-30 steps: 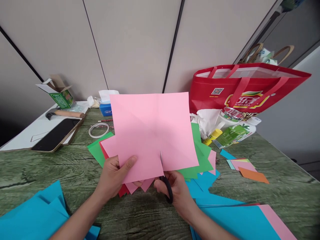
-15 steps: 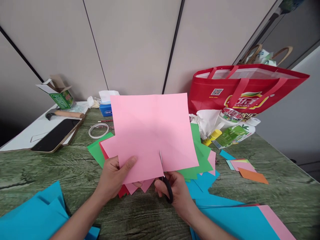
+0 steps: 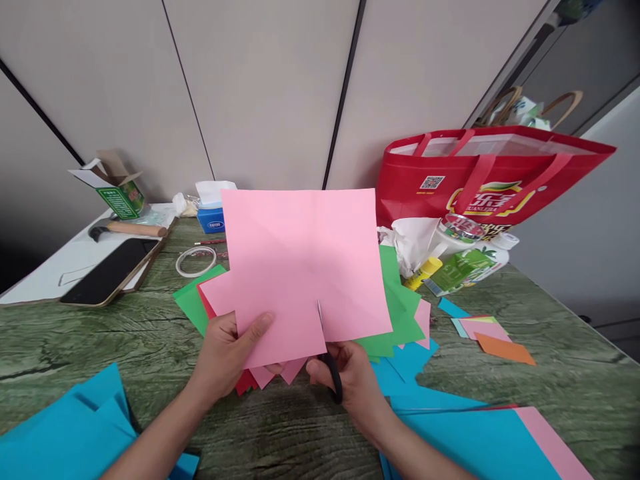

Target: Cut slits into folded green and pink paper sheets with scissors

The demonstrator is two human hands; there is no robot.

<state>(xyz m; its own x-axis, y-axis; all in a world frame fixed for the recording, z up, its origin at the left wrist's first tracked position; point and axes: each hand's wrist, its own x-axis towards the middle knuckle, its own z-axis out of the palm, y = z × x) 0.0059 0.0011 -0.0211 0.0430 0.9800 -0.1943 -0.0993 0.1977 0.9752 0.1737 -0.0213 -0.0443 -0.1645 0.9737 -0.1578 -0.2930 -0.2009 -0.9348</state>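
Note:
A pink sheet of paper (image 3: 300, 260) is held up above the table, slit partway from its lower edge. My left hand (image 3: 227, 353) grips its lower left corner, thumb on top and fingers behind. In my right hand (image 3: 347, 373) are black-handled scissors (image 3: 334, 380), their blade in the slit and pointing away from me. The paper hides part of the blades. Beneath the sheet lie green paper pieces (image 3: 400, 313), with pink and red ones partly covered.
Blue paper (image 3: 65, 427) lies at left, and a blue and pink stack (image 3: 475, 437) at right. Behind are a phone (image 3: 107, 273), a hammer (image 3: 130, 229), a tape roll (image 3: 195, 261), a tissue pack (image 3: 213, 217), a glue stick (image 3: 424, 272) and a red bag (image 3: 430, 167). Paper scraps (image 3: 493, 337) lie at right.
The right part of the pink sheet has swung slightly inward beside the slit. Both hands keep their hold and have barely moved; the view has shifted slightly.

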